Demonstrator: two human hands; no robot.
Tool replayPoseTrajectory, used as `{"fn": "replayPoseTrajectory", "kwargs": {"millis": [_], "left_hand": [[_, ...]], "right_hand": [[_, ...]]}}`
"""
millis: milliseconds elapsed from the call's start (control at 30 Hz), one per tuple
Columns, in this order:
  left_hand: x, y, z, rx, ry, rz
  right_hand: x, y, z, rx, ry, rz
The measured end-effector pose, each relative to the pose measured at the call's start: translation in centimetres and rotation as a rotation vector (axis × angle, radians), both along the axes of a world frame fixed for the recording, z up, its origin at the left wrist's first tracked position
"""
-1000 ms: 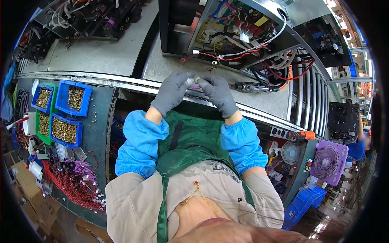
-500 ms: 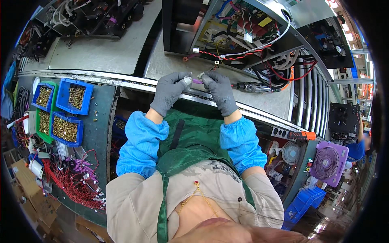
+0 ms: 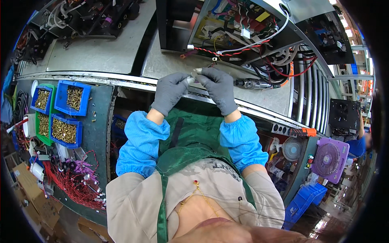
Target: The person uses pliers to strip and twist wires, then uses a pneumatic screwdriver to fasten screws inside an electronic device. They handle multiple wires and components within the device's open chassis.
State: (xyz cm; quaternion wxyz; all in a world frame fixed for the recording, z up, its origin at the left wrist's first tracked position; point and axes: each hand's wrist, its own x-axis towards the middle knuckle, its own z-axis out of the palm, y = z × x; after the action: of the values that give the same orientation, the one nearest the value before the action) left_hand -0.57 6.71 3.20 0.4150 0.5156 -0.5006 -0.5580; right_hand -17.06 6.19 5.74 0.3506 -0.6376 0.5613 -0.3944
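My left hand (image 3: 170, 92) and my right hand (image 3: 219, 88), both in grey gloves with blue sleeve covers, meet over the front edge of the metal bench (image 3: 121, 56). Together the fingertips pinch a small pale part (image 3: 194, 74) with thin wires running up from it. Just beyond them stands an open metal chassis (image 3: 243, 28) with circuit boards and red, white and black wiring (image 3: 239, 46). A black power screwdriver (image 3: 253, 84) lies on the bench right of my right hand.
Blue and green bins of brass screws (image 3: 65, 111) sit at the left, with red wire bundles (image 3: 71, 186) below them. A purple fan (image 3: 328, 158) and a small white fan (image 3: 292, 149) stand at the right. Another person's blue sleeve (image 3: 356, 143) shows at the far right.
Both hands have stayed together on the small part, shifting only slightly toward the chassis.
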Motion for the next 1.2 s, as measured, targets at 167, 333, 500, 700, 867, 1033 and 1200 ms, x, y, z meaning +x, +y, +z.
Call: {"fn": "replayPoseTrajectory", "kwargs": {"millis": [167, 333, 500, 700, 867, 1033, 1200], "left_hand": [[-0.3, 0.2, -0.5, -0.047, -0.019, -0.054], [0.1, 0.3, -0.3, -0.088, -0.056, -0.162], [0.7, 0.1, -0.4, -0.261, 0.060, -0.391], [-0.3, 1.0, -0.7, -0.078, 0.070, -0.338], [-0.8, 0.8, -1.2, -0.003, 0.005, -0.190], [-1.1, 0.7, -2.1, -0.047, 0.154, -0.054], [-1.0, 0.7, -1.3, -0.069, 0.118, -0.143]], "right_hand": [[0.5, 0.0, -0.2, -0.076, 0.084, 0.029], [-0.2, -0.1, -0.2, 0.050, 0.098, 0.084], [-1.8, 0.4, 0.7, 0.337, -0.190, 0.237], [-1.4, 1.8, 0.9, 0.287, 0.057, 0.119], [-2.8, 1.3, -0.6, 0.179, -0.134, 0.091], [-6.6, -2.6, -2.1, -0.342, 0.413, -0.155], [-4.3, -2.5, 0.9, -0.233, 1.003, 0.238]]}}
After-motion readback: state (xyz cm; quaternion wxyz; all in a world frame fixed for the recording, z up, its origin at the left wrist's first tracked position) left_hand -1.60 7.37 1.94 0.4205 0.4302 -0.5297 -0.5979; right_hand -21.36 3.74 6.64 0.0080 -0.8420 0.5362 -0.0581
